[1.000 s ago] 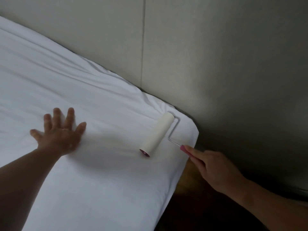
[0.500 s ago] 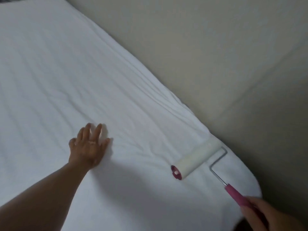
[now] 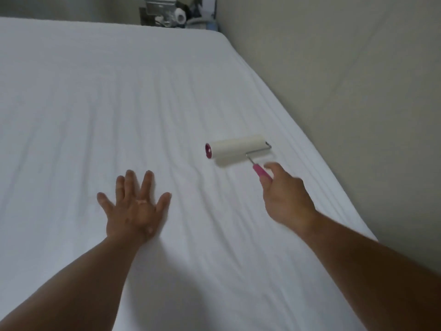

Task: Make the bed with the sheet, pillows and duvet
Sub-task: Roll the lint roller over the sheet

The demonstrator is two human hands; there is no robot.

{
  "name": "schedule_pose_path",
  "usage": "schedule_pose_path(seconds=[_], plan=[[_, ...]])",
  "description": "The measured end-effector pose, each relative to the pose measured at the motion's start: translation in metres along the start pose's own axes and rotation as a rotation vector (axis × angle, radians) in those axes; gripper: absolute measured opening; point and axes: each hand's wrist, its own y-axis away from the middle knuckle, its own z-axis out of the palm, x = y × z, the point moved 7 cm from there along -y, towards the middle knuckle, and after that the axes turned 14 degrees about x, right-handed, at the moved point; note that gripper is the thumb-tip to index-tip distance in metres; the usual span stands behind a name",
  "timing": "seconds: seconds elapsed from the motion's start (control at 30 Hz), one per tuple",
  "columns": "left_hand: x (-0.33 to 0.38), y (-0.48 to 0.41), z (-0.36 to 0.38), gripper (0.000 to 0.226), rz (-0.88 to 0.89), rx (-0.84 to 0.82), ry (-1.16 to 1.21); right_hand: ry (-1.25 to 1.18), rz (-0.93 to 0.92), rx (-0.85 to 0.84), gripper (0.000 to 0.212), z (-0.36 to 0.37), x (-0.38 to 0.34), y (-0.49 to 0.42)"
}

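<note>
A white sheet [image 3: 119, 96] covers the whole mattress, with faint creases running lengthwise. My left hand [image 3: 134, 209] lies flat on it, palm down and fingers spread. My right hand [image 3: 285, 197] grips the pink handle of a lint roller [image 3: 236, 149]. The roller's pale drum rests on the sheet near the bed's right side, ahead of my right hand. No pillows or duvet are in view.
A beige wall [image 3: 358, 80] runs close along the bed's right edge. Past the far end of the bed stands a cluttered piece of furniture [image 3: 171, 13] with small items on it.
My view swung from the bed's corner up along its length. The roller moved away from the corner toward the bed's middle, and my left hand shifted along the sheet, still flat.
</note>
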Motion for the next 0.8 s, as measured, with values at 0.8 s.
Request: schedule_pose_path(seconds=[0.8], plan=[[0.003,-0.014,0.039,0.079,-0.015,0.058,-0.069,0.230,-0.267,-0.059,0.034,0.090,-0.044,-0.088]])
